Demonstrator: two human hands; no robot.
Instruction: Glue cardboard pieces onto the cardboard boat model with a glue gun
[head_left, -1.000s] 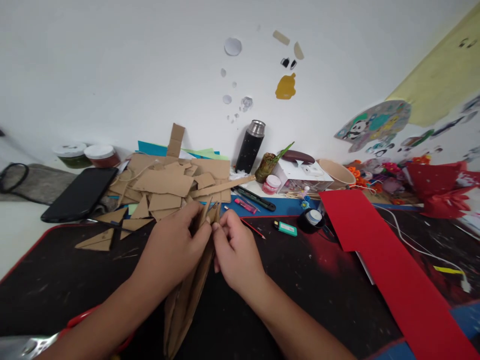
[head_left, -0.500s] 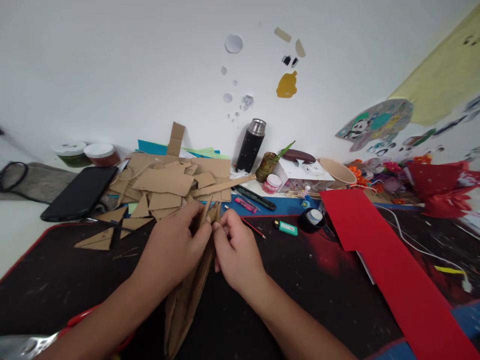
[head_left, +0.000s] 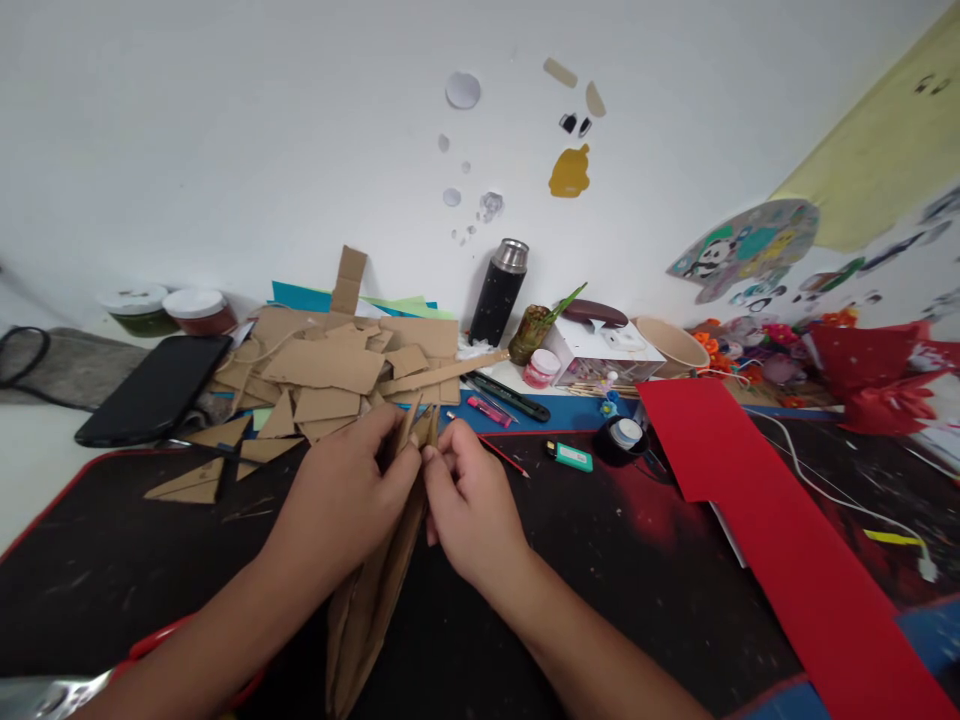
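Note:
A long folded cardboard piece (head_left: 375, 610) stands on edge above the dark mat, its narrow tip pointing away from me. My left hand (head_left: 356, 485) is closed on it near the tip, with thumb and fingers on either side. Pinched against the right side of the same tip is my right hand (head_left: 465, 490), thumb and index finger pressed together. The two thumbs nearly meet there. Red-handled scissors (head_left: 56, 692) lie at the lower left, partly hidden under my left forearm.
Cardboard scraps (head_left: 322, 360) are piled behind my hands. A black phone (head_left: 154, 390) lies at left. Behind stand a black flask (head_left: 499, 290) and a pink jar (head_left: 541, 368). A green lighter (head_left: 574, 456), a candle jar (head_left: 624, 438) and red paper (head_left: 772, 530) are to the right.
The whole view has shifted slightly, so things appear a little further left. Both hands keep their grip on the cardboard tip with barely any change.

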